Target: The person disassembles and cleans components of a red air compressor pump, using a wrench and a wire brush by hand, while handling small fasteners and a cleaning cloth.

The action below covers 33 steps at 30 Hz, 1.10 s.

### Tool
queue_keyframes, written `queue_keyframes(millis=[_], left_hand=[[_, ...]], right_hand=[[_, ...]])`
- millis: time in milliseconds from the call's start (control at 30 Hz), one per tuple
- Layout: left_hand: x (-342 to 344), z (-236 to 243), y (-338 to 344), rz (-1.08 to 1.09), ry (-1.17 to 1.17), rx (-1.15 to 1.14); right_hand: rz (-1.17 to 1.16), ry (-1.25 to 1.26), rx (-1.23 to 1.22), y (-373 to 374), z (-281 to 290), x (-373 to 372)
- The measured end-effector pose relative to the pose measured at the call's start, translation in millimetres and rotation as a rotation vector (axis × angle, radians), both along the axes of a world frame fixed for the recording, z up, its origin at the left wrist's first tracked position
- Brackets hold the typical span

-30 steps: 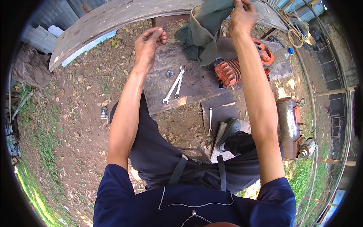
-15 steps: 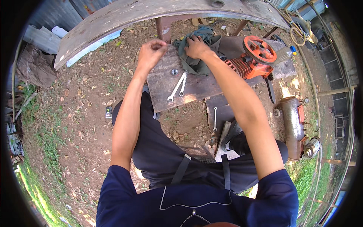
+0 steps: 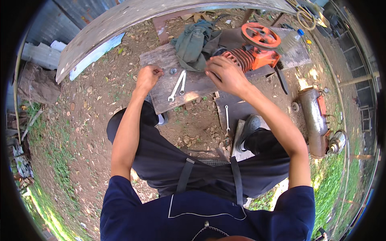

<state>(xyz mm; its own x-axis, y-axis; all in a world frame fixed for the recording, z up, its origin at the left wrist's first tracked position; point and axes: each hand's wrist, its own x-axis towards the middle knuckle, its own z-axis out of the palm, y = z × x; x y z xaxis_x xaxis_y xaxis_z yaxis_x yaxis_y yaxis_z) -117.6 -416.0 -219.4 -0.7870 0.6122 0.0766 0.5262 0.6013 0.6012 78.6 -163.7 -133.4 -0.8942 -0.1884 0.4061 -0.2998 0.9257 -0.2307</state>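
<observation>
My left hand (image 3: 148,79) is at the left edge of the wooden board, its fingertips pinched together; whatever may be between them is too small to make out. Just right of those fingertips lies a small round metal part (image 3: 173,71). My right hand (image 3: 228,75) hovers over the board's near side, loosely curved and open, with nothing visible in it. Behind it sits a dark green cloth bundle (image 3: 192,45). An orange compressor head (image 3: 257,56) with a spoked pulley wheel stands to its right. Two wrenches (image 3: 177,86) lie between my hands.
The board (image 3: 161,98) stands low in front of my knees. Another wrench (image 3: 227,117) lies on a dark panel below it. A plastic bottle (image 3: 290,41) with a blue cap is beyond the compressor head. A rusty metal tank (image 3: 313,122) rests on the ground at right.
My right hand has come off the green cloth and moved nearer to me. My left hand has lowered toward the board's left edge. The view has shifted slightly.
</observation>
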Motion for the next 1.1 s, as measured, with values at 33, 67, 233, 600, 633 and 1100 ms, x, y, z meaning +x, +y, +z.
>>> queue_keyframes(millis=[33, 67, 233, 600, 633, 1100], left_hand=[[1.5, 3.2, -2.3, -0.001, -0.023, 0.009], [3.1, 5.2, -1.9, 0.012, -0.013, 0.011], [5.9, 10.7, 3.3, 0.132, 0.001, -0.023], [35.9, 33.1, 72.8, 0.037, 0.106, 0.459], [42.5, 37.5, 87.6, -0.008, 0.029, 0.502], [35.8, 105.4, 322.7, -0.226, -0.779, 0.366]], right_hand=[[0.031, 0.038, 0.036, 8.2, -1.7, 18.1], [0.025, 0.007, 0.075, 18.0, -0.2, 36.6], [-0.127, -0.062, 0.186, 69.7, 3.2, 99.0], [-0.844, 0.219, -0.607, 156.3, 32.5, 75.1], [-0.879, 0.230, -0.689, 160.2, 34.5, 74.8], [-0.781, 0.071, -1.204, 163.9, 34.4, 33.9]])
